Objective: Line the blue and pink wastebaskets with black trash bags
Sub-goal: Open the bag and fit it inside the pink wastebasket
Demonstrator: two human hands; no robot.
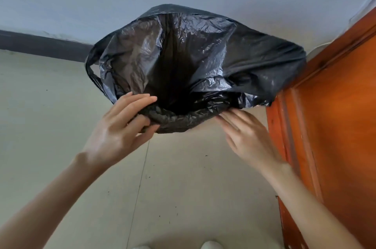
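Observation:
A black trash bag [203, 61] spreads wide open in the middle of the head view, its mouth gaping toward me and its plastic draped over whatever stands beneath it. No wastebasket colour shows; the bag hides it fully. My left hand [122, 126] pinches the rolled near edge of the bag at its left side, thumb under and fingers over. My right hand [246, 137] lies with its fingertips on the near edge at the right, fingers nearly straight. A loop handle of the bag hangs at the far left [91, 74].
An orange wooden door [325, 126] stands close on the right, touching the bag's right side. A pale wall with a dark baseboard [40, 45] runs behind. The floor [50, 116] is beige tile. White shoe tips [211, 245] show at the bottom edge.

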